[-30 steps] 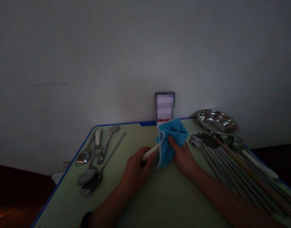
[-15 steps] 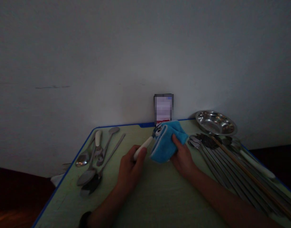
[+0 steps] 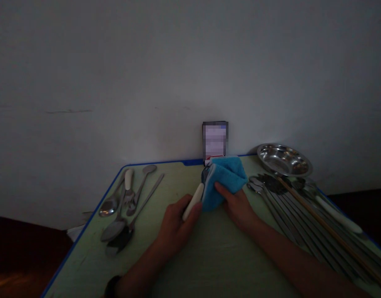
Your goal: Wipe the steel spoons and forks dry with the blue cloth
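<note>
My left hand (image 3: 177, 221) is closed around the pale handle of a white-handled metal utensil (image 3: 193, 201), tilted up and to the right. Its metal head is mostly covered, so I cannot tell its exact kind. A folded blue cloth (image 3: 223, 182) wraps over that head, gripped by my right hand (image 3: 238, 209), whose thumb presses on the near side. The fingers behind the cloth are hidden. Both hands are above the middle of the pale green table (image 3: 209, 256).
Several spoons and a white-handled fork (image 3: 129, 186) lie at the left. Long metal utensils (image 3: 290, 211) and a wooden stick (image 3: 321, 221) lie at the right below a steel bowl (image 3: 283, 159). A phone (image 3: 215, 140) leans on the wall behind.
My left hand has moved slightly right, bringing the utensil's head deeper into the cloth. The handle is steeper, and my right thumb has shifted left across the cloth.
</note>
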A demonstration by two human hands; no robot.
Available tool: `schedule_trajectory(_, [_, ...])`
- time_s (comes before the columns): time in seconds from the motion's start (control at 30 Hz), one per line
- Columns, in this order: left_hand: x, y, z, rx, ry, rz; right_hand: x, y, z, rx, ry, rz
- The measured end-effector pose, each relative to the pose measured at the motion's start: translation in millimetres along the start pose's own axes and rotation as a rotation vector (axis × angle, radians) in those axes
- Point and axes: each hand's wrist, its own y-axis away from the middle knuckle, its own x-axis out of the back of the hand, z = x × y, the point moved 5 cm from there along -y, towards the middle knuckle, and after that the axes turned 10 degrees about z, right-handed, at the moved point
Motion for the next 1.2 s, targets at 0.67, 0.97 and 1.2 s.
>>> schedule_trajectory(0.67, [5.8, 2, 4, -0.051, 0.089, 0.107, -14, 6, -5, -0.290, -0.237, -0.056])
schedule_trajectory(0.97, [6.4, 5, 0, -0.019, 0.067, 0.137, -18, 7, -9, -0.350, -0.310, -0.042])
schedule_trajectory(1.2, [3.5, 3, 6, -0.075, -0.005, 0.092, -17, 7, -10, -0.339, -0.287, -0.036])
